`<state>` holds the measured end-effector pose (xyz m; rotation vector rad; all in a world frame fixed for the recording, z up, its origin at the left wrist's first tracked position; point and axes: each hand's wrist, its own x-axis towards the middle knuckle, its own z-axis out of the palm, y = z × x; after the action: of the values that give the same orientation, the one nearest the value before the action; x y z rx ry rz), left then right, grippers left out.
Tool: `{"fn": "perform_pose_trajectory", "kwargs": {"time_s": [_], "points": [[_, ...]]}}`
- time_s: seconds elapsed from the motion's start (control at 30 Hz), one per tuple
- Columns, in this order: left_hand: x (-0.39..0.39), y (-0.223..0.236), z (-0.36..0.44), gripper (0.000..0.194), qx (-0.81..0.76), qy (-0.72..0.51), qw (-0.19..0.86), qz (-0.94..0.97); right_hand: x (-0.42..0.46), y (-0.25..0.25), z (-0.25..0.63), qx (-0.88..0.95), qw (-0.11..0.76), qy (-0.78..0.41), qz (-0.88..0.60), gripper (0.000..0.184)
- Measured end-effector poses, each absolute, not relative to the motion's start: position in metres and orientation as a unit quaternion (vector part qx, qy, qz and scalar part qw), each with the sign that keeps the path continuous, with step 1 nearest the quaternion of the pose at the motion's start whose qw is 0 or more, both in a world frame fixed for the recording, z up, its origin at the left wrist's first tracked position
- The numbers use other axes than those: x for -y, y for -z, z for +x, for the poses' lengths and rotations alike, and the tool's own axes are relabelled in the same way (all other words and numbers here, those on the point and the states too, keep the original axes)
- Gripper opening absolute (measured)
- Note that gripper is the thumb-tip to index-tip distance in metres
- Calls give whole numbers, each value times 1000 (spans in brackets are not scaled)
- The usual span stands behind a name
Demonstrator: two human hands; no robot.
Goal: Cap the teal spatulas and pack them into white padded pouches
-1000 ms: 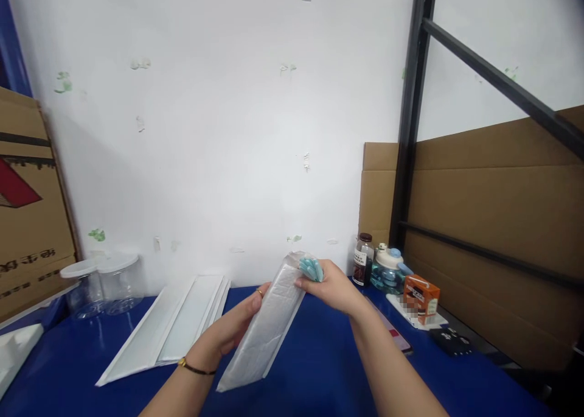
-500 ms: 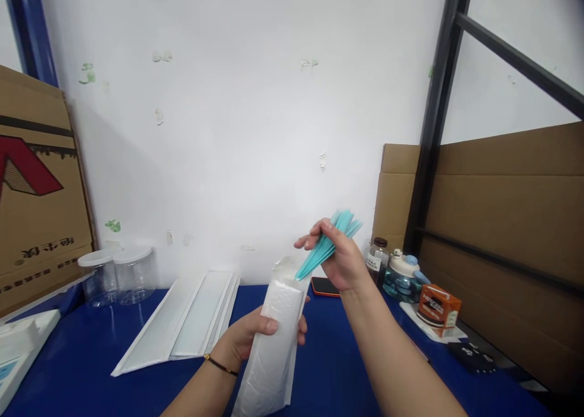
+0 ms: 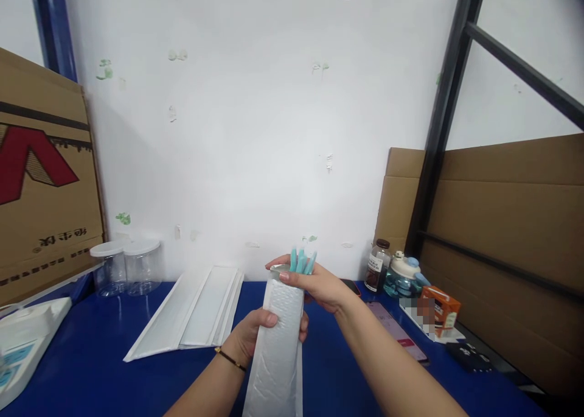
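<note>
A slim white padded envelope [image 3: 276, 356] stands nearly upright in front of me, its mouth at the top. My left hand [image 3: 258, 332] is closed around its upper half, thumb on the front face and fingertips showing at the right edge. At the mouth is my right hand [image 3: 319, 283], closed around a bundle of slim teal strips [image 3: 301, 262]. Their tips poke up between its thumb and fingers, and the thumb touches the envelope's rim. How far the lower ends reach into the envelope is hidden.
Several flat white padded envelopes [image 3: 207, 310] lie fanned on the blue table [image 3: 150, 380]. Two lidded clear jars [image 3: 143, 268] stand behind left; a white device [image 3: 34, 338] is near left. Right are a phone [image 3: 395, 332], brown-capped bottle [image 3: 376, 265], blue jug [image 3: 404, 277] and orange box [image 3: 440, 310].
My right hand lifted the teal strips above the envelope's mouth, then lowered them to it. My left hand shifted its grip, and the envelope turned more upright. The view swung left.
</note>
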<state>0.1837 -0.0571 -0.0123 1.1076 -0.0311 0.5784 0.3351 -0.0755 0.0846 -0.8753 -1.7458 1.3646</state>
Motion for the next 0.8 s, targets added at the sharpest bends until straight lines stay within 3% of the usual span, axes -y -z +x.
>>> {"fn": "perform_pose_trajectory", "kwargs": {"time_s": [0.27, 0.47, 0.67, 0.8], "points": [[60, 11, 186, 64, 36, -292, 831, 472, 74, -84, 339, 674, 405, -545, -292, 46], [60, 9, 179, 72, -15, -282, 837, 468, 61, -72, 350, 697, 446, -427, -365, 31], [48, 5, 175, 44, -221, -408, 727, 507, 52, -61, 364, 693, 516, -257, -433, 31], [46, 6, 175, 32, -254, -418, 718, 495, 58, -49, 369, 744, 495, -284, -349, 35]]}}
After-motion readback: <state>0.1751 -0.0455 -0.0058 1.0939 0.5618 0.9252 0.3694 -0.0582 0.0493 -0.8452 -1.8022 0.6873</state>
